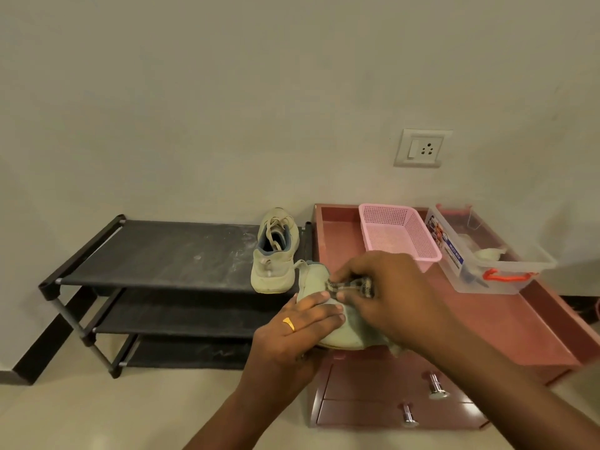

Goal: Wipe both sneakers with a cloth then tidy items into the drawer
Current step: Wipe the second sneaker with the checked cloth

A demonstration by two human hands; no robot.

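Nearest the lens, two bare forearms are seen reaching forward; the left hand [302,323], on which a gold ring [289,324] is worn, is laid with its fingers curved over the upper of a pale held sneaker [344,336], so that the shoe is gripped from its left side; the thumb is hidden. The right hand [386,293] is closed on a checked cloth [355,285], which is pinched between thumb and fingers and pressed against the top of that shoe. The held sneaker is kept over the front left corner of a reddish drawer unit [506,329]; whether it rests there or is lifted clear cannot be told. Two closed drawers [373,381] with metal knobs [436,388] are seen below the unit's tray top. The other sneaker [276,254] is stood, toe towards the wall, at the right end of the top shelf of a black shoe rack [162,251], just beside the unit. On the tray top a pink basket [399,232] and a clear plastic box [454,254] with an orange handle are set side by side near the wall; a wall socket [422,147] is mounted above them.
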